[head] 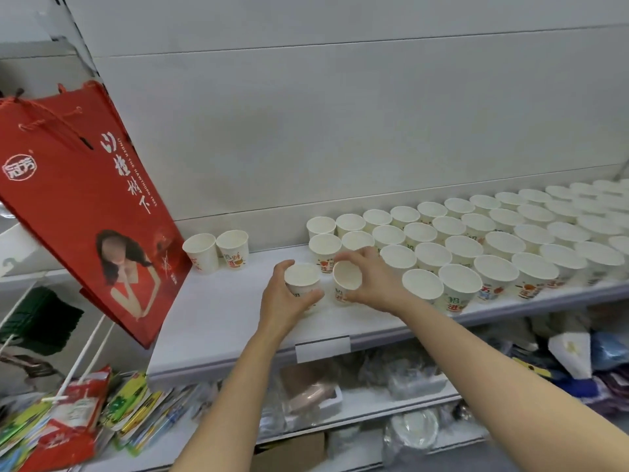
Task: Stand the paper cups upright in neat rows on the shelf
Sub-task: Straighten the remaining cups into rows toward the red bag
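Observation:
White paper cups with red and orange print stand on a white shelf (218, 321). Several neat rows of upright cups (493, 240) fill its right half. My left hand (286, 298) grips one upright cup (301, 275) near the shelf's middle. Beside it, my right hand (367, 277) holds another cup (347, 275), tilted with its mouth turned left. Two separate cups (218, 248) stand upright at the back left.
A red paper gift bag (85, 206) hangs at the left, its corner over the shelf's left end. Below the shelf lie packets, plastic-wrapped goods and a cardboard box (289, 451). A blank price-tag holder (323, 349) sits on the shelf's front edge.

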